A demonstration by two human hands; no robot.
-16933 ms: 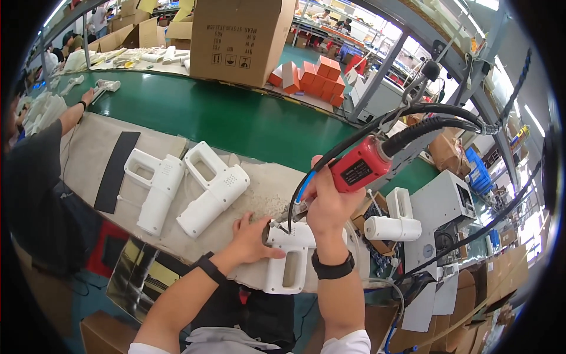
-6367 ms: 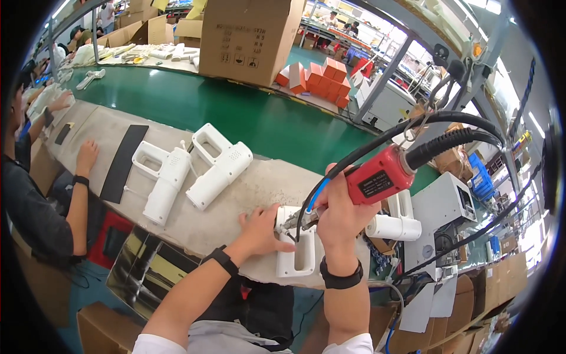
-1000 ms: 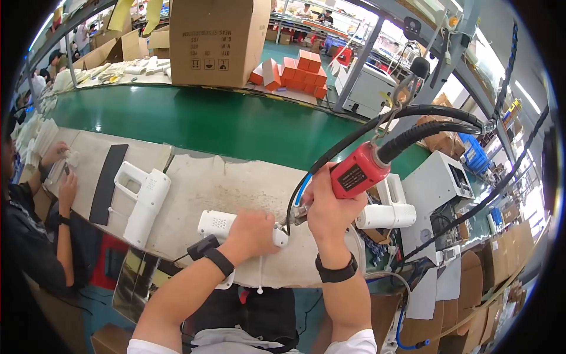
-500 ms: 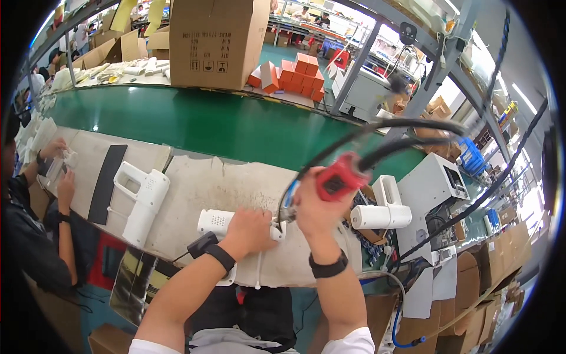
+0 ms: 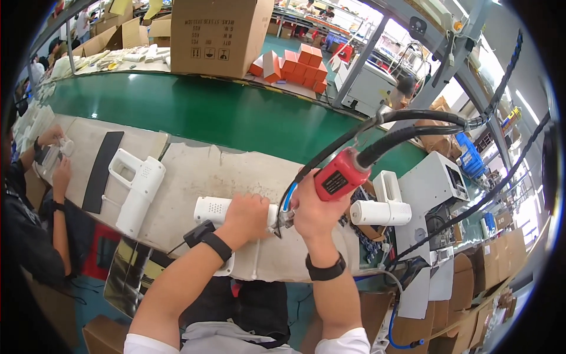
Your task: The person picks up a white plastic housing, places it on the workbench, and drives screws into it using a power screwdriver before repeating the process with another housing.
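My left hand [image 5: 246, 213] is clamped over the white gun-shaped housing [image 5: 213, 210], pinning it to the grey mat [image 5: 194, 171]; my right hand [image 5: 311, 206], just beside it, grips the red power screwdriver [image 5: 341, 174], tip touching the housing's end, another white housing [image 5: 137, 187] well off left

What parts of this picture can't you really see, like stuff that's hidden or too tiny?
- Head view: the tip of the red power screwdriver is hidden behind the right hand.
- The white gun-shaped housing is partly covered by the left hand.
- The print on the cardboard box is too small.
- The co-worker's hands are cut off at the left rim.
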